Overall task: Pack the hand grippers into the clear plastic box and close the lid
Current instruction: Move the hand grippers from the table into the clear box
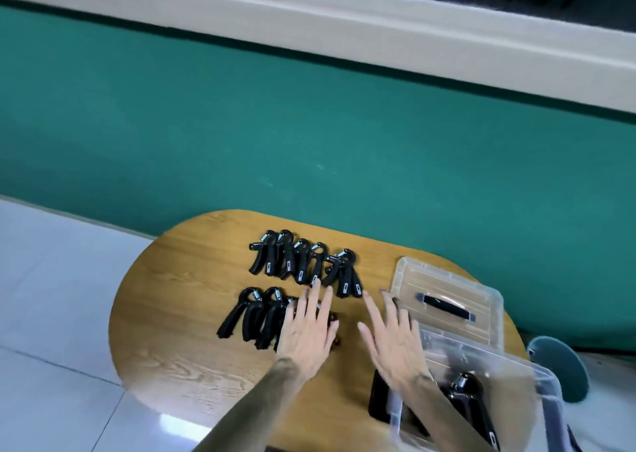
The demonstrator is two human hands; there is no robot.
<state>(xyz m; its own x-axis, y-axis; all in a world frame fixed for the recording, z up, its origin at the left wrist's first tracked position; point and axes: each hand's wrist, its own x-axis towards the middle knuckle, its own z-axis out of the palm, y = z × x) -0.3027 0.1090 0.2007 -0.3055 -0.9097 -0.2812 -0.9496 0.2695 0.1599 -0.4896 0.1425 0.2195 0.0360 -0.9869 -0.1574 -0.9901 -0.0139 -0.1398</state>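
Two rows of hand grippers point(303, 262) lay on the wooden table point(179, 314), handles running toward the person. Nearer was the left hand point(309, 327), fingers spread and empty over the near row's right end. Equally open, the right hand point(395, 338) hovered beside the clear plastic box point(481, 389) — one gripper inside, lid point(447, 296) off behind it.

Oval wood table point(192, 314), green wall point(309, 134), white tile floor point(51, 296).
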